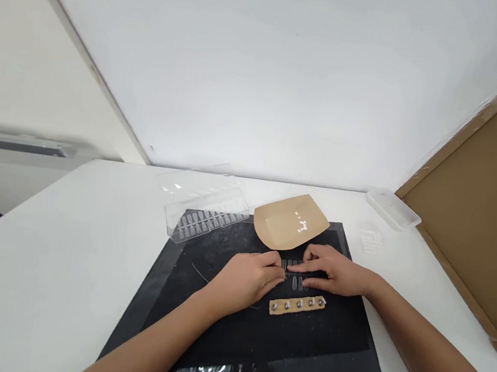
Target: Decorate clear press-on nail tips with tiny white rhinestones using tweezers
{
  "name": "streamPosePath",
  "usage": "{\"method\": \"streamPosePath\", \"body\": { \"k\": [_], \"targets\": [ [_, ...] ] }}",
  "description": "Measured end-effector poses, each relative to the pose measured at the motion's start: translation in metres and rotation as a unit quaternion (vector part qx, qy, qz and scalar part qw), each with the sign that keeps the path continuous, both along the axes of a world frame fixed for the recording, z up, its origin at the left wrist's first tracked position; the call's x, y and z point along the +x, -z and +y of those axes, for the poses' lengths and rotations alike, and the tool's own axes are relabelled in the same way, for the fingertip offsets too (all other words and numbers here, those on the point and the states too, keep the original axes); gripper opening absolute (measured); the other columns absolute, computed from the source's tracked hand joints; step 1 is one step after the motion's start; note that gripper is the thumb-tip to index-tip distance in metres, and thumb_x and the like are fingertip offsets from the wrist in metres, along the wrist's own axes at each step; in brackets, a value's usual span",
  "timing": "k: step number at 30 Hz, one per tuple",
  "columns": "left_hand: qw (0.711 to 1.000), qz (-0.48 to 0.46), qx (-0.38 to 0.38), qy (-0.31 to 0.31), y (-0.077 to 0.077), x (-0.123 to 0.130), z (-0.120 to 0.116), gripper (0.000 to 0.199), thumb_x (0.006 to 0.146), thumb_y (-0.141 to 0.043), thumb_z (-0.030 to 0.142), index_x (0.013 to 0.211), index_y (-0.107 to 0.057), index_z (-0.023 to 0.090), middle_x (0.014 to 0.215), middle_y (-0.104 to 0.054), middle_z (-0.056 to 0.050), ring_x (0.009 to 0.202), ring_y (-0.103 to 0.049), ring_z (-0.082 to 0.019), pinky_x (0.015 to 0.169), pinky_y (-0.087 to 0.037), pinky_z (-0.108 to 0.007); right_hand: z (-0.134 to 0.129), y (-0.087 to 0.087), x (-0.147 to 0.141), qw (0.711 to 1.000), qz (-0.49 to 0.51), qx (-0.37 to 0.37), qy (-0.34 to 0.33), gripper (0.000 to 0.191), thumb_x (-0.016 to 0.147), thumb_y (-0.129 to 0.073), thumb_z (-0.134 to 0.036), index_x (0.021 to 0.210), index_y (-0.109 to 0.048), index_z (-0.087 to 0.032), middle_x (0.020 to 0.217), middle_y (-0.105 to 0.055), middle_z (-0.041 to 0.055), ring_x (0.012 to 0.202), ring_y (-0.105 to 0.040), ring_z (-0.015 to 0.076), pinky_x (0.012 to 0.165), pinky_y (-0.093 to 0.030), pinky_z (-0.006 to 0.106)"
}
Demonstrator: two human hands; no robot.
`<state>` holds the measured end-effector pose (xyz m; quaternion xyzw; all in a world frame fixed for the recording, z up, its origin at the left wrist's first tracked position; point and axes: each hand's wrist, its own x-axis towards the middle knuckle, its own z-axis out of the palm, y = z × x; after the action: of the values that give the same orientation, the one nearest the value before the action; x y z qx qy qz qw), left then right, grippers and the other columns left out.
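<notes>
Small clear nail-shaped pieces (294, 283) lie in two rows on a black mat (216, 332), between my hands. My left hand (249, 277) is closed, its fingertips pinched together at the left end of the rows; what they hold is too small to name. My right hand (332, 271) rests over the right part of the rows with thumb and fingers apart, the index fingertip touching near the middle of the strip. Just below them lies a tan strip (292, 307) bearing several small round metal studs with whitish bits on them.
A brown paper tray (278, 219) sits behind my hands. Left of it, a clear plastic case (205, 220) holds rows of clear nail shapes. A translucent tray (393, 210) stands back right, beside a cardboard panel (484, 217). The white table (26, 276) surrounds the mat.
</notes>
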<state>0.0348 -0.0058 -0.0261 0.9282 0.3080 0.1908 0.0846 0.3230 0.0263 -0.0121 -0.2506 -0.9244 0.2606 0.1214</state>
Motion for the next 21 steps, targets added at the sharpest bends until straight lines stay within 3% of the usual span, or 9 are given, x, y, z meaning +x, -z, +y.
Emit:
{"method": "streamPosePath", "body": {
  "k": [12,21],
  "targets": [
    [0.998,0.045,-0.01,-0.05,-0.004,-0.005,0.001,0.013,0.103,-0.06,0.026,0.099,-0.071,0.021,0.093,-0.071,-0.002,0.081,-0.07,-0.017,0.067,-0.049,-0.026,0.0,0.002,0.002,1.0,0.006,0.001,-0.005,0.047,0.102,-0.068,-0.037,0.149,-0.059,-0.041,0.106,-0.059,0.0027,0.098,-0.057,0.0177,0.092,-0.044,0.035],
    [0.998,0.046,0.032,0.028,-0.009,-0.012,0.003,0.023,0.108,-0.051,0.027,0.098,-0.07,0.019,0.094,-0.072,-0.003,0.076,-0.069,-0.016,0.063,-0.047,-0.027,0.0,0.001,0.001,1.0,0.005,-0.002,0.002,0.042,0.102,-0.068,-0.039,0.144,-0.065,-0.037,0.105,-0.059,0.0033,0.097,-0.057,0.0181,0.09,-0.045,0.034]
  ]
}}
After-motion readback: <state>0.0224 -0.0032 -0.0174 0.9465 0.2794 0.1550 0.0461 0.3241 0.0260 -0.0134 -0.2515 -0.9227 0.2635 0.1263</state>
